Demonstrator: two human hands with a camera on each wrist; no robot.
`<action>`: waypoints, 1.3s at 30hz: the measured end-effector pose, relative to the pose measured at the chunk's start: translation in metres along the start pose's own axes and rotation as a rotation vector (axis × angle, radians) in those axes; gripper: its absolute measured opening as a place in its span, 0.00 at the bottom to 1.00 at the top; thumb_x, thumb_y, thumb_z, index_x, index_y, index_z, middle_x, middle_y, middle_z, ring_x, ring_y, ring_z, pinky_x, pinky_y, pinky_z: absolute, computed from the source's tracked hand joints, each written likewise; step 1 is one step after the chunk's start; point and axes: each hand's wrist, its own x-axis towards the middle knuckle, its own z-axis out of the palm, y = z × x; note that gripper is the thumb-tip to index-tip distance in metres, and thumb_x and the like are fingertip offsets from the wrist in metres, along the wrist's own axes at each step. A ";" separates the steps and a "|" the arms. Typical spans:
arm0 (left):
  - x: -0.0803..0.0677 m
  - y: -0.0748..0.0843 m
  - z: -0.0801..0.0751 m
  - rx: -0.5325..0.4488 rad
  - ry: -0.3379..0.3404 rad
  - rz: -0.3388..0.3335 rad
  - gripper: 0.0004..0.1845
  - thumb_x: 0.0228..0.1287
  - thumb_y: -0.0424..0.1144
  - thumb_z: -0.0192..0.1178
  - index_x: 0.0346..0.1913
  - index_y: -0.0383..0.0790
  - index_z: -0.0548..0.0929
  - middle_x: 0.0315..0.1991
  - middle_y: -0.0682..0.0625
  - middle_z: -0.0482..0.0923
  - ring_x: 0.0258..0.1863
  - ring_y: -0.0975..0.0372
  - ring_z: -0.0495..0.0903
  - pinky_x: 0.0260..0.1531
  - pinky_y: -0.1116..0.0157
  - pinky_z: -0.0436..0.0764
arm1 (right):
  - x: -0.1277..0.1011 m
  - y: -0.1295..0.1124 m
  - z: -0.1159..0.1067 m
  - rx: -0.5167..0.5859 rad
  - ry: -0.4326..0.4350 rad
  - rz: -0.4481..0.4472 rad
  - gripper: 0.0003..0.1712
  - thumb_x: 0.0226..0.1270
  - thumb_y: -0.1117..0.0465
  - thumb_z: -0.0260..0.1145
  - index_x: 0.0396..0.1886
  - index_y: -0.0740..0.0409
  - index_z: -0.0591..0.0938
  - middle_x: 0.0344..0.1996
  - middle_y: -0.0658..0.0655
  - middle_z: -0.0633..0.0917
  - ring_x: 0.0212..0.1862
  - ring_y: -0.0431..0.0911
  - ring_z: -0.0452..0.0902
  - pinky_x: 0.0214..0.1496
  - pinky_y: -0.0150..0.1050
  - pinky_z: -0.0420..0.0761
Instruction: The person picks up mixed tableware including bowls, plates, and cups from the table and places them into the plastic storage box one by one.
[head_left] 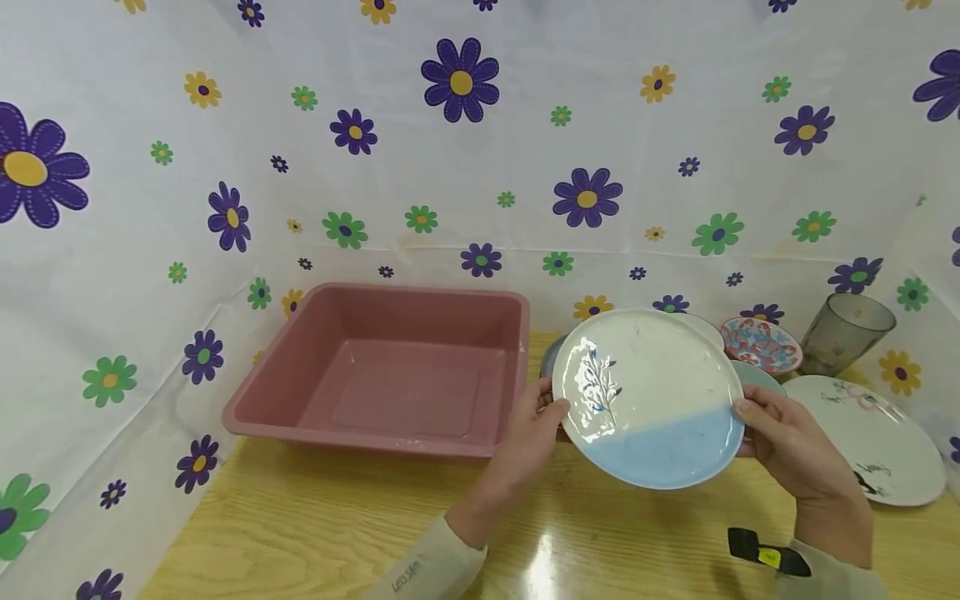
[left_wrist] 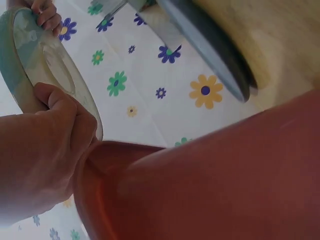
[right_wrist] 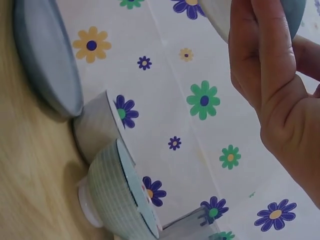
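Observation:
A round plate (head_left: 660,367), cream above and light blue below with a blue sprig design, is held tilted above the table between both hands. My left hand (head_left: 534,429) pinches its left rim, thumb on the face and fingers behind. On the opposite rim, my right hand (head_left: 791,442) grips with the thumb in front. The plate's underside with its foot ring shows beside the left hand (left_wrist: 55,125) in the left wrist view. In the right wrist view only part of the plate appears behind the fingers of the right hand (right_wrist: 280,85).
A pink plastic basin (head_left: 405,392) stands left on the wooden table (head_left: 315,517). Behind and right of the held plate are a patterned bowl (head_left: 761,343), a grey glass (head_left: 843,333), an oval plate (head_left: 877,442), a greenish bowl (right_wrist: 117,192) and a dark grey plate (right_wrist: 47,55).

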 end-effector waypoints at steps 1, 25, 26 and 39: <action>0.001 0.002 -0.001 0.000 -0.001 0.012 0.22 0.75 0.34 0.47 0.67 0.28 0.66 0.48 0.38 0.74 0.36 0.60 0.79 0.39 0.61 0.82 | 0.001 -0.001 0.002 -0.008 0.005 -0.001 0.20 0.80 0.72 0.40 0.57 0.57 0.76 0.43 0.54 0.86 0.41 0.44 0.86 0.41 0.39 0.86; 0.015 0.015 -0.023 -0.150 -0.067 -0.158 0.23 0.76 0.34 0.45 0.67 0.23 0.61 0.49 0.35 0.76 0.37 0.59 0.81 0.35 0.67 0.83 | 0.016 -0.003 0.021 -0.055 0.121 0.045 0.15 0.80 0.69 0.45 0.53 0.55 0.77 0.38 0.51 0.86 0.36 0.42 0.85 0.35 0.36 0.85; 0.015 0.015 -0.023 -0.161 -0.067 -0.165 0.23 0.76 0.34 0.45 0.67 0.23 0.61 0.49 0.36 0.76 0.36 0.59 0.81 0.34 0.68 0.83 | 0.016 -0.003 0.021 -0.056 0.123 0.046 0.15 0.80 0.69 0.45 0.53 0.56 0.77 0.38 0.51 0.86 0.35 0.42 0.85 0.35 0.37 0.85; 0.016 0.018 -0.031 -0.241 -0.150 -0.181 0.26 0.79 0.36 0.40 0.74 0.30 0.58 0.59 0.33 0.75 0.43 0.59 0.85 0.40 0.64 0.85 | 0.019 -0.004 0.030 -0.086 0.243 0.132 0.10 0.79 0.65 0.51 0.49 0.54 0.78 0.37 0.50 0.87 0.35 0.42 0.85 0.35 0.36 0.85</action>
